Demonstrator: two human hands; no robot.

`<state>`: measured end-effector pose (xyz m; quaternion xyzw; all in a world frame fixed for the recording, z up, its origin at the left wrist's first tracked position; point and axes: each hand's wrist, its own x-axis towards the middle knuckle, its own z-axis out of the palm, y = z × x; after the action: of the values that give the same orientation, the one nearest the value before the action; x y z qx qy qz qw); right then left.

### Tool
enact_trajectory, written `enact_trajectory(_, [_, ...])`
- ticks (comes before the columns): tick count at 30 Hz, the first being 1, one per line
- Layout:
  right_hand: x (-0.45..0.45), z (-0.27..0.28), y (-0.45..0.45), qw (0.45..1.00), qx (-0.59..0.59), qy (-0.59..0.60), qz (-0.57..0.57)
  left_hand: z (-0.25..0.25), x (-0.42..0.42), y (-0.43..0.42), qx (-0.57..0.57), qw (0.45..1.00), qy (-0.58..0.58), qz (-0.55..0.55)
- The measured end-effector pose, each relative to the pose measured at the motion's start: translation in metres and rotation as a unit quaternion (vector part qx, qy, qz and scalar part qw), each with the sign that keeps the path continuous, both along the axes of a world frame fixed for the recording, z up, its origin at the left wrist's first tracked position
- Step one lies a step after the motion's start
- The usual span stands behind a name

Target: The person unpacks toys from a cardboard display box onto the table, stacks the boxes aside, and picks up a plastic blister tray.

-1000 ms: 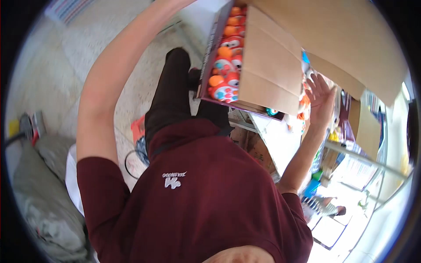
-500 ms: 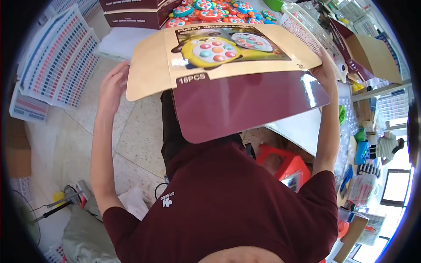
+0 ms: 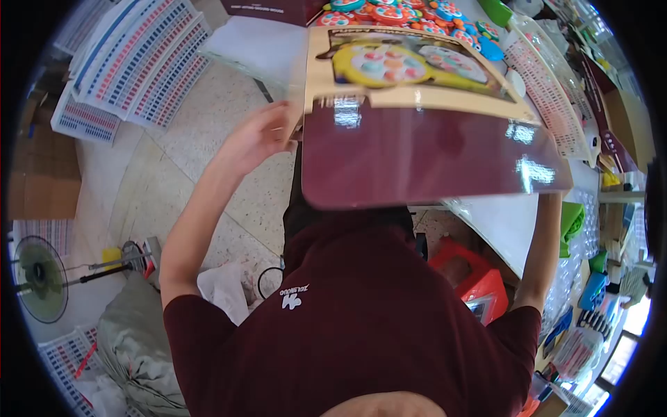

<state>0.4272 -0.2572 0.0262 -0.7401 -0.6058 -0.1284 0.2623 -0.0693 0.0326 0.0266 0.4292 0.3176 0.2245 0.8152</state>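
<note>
A printed cardboard display box (image 3: 424, 149), with a glossy maroon flap and a yellow puppy picture, is tilted in front of my body. At its left edge is my left hand (image 3: 260, 139), its slightly blurred fingers bent and apart beside the narrow side flap. My right forearm (image 3: 545, 240) reaches up to the box's right end, where the maroon flap hides my right hand and its fingers. Beyond the box lies a pile of round red, orange and blue toys (image 3: 396, 14).
A white table (image 3: 504, 226) runs below the box at right, near a red stool (image 3: 469, 274). White baskets (image 3: 545, 90) stand at the upper right. Printed sheets (image 3: 139, 66) stand at upper left, a fan (image 3: 42, 278) at far left, and another maroon box (image 3: 271, 10) behind.
The view has shifted left. Since half a second ago, the box's left side flap has folded back and my left hand has moved inward; my right hand has gone out of sight behind the box.
</note>
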Motion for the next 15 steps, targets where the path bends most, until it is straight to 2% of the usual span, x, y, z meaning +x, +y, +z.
enact_trajectory(1, [0.056, -0.028, 0.013, 0.914, 0.019, 0.394, 0.096, -0.001, 0.009, -0.003, -0.04, 0.998, -0.028, -0.026])
enact_trajectory(2, [0.091, -0.079, 0.015, 0.67, 0.027, 0.723, 0.168, -0.006, 0.016, 0.003, -0.048, 0.998, -0.029, -0.015])
enact_trajectory(3, [0.022, -0.042, 0.035, 0.749, 0.029, 0.659, 0.061, -0.015, 0.023, 0.013, -0.044, 0.997, -0.05, -0.038])
enact_trajectory(5, [0.012, -0.021, 0.051, 0.664, -0.104, 0.716, 0.189, -0.017, 0.022, 0.008, -0.043, 0.995, -0.072, -0.047])
enact_trajectory(6, [-0.007, -0.003, 0.061, 0.66, -0.114, 0.717, 0.192, -0.003, 0.02, 0.004, 0.018, 0.999, -0.027, -0.02])
enact_trajectory(7, [-0.035, 0.02, 0.071, 0.715, -0.098, 0.681, 0.119, 0.01, 0.016, 0.001, 0.08, 0.997, 0.021, 0.004])
enact_trajectory(8, [-0.051, 0.034, 0.077, 0.764, -0.08, 0.638, 0.044, 0.015, 0.013, 0.006, 0.046, 0.999, 0.012, -0.013])
enact_trajectory(9, [-0.051, 0.036, 0.08, 0.747, -0.069, 0.661, 0.027, 0.017, 0.012, 0.01, 0.039, 0.999, 0.014, -0.008])
enact_trajectory(12, [-0.058, 0.057, 0.082, 0.771, -0.111, 0.623, 0.074, 0.029, 0.01, 0.01, 0.234, 0.971, 0.048, -0.028])
enact_trajectory(13, [-0.072, 0.068, 0.079, 0.799, -0.104, 0.584, 0.094, 0.032, 0.008, 0.008, 0.233, 0.971, 0.046, -0.028])
enact_trajectory(14, [-0.081, 0.074, 0.078, 0.827, -0.092, 0.543, 0.115, 0.036, 0.008, 0.009, 0.323, 0.941, 0.086, -0.056])
enact_trajectory(15, [-0.082, 0.075, 0.078, 0.829, -0.086, 0.542, 0.112, 0.039, 0.008, 0.01, 0.411, 0.899, 0.124, -0.085])
